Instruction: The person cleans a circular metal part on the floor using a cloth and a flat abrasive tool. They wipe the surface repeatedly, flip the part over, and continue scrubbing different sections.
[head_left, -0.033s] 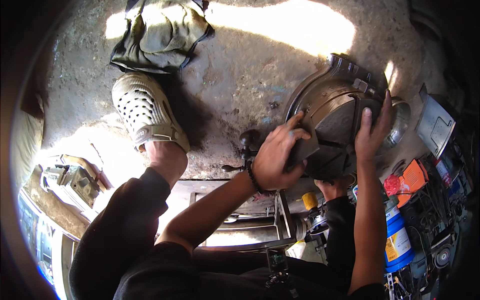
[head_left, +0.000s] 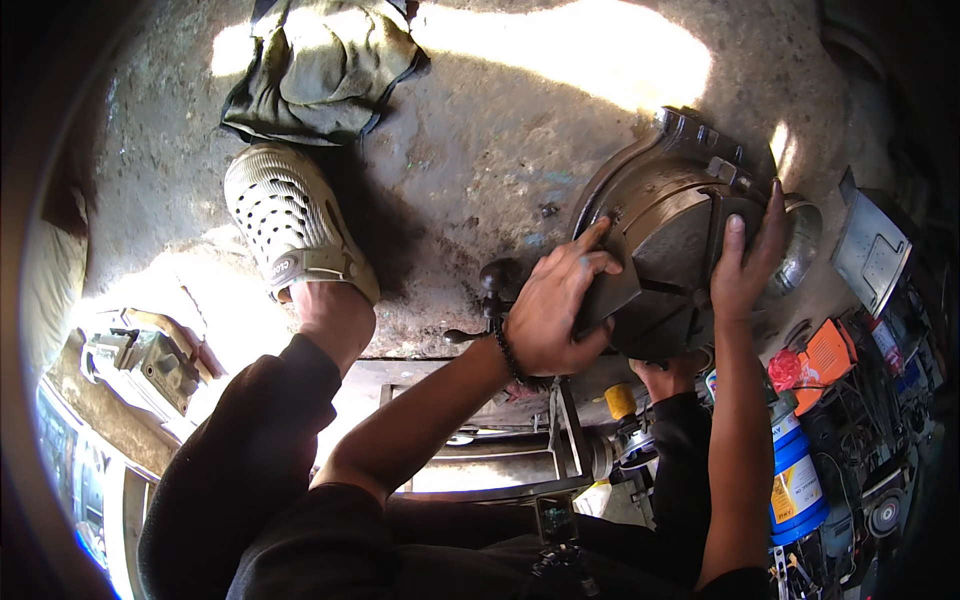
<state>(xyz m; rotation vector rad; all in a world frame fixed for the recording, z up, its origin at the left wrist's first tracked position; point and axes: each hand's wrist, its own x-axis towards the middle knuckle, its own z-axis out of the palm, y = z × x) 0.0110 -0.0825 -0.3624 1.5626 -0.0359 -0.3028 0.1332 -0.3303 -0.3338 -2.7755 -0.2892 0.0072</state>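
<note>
**Left hand clasps a metal block on the rotary table**

The slotted rotary table (head_left: 672, 240) sits at two o'clock on the floor (head_left: 450, 180). At its eight o'clock the left hand (head_left: 548, 318) has thumb and fingers closed around a flat rectangular metal block (head_left: 615, 290), probably to steady it. Toward four, the right hand (head_left: 742, 275) lies with fingers extended, perhaps bracing; whether they grip anything, I cannot tell. The ball-ended crank (head_left: 497, 280) sits near nine.
</note>
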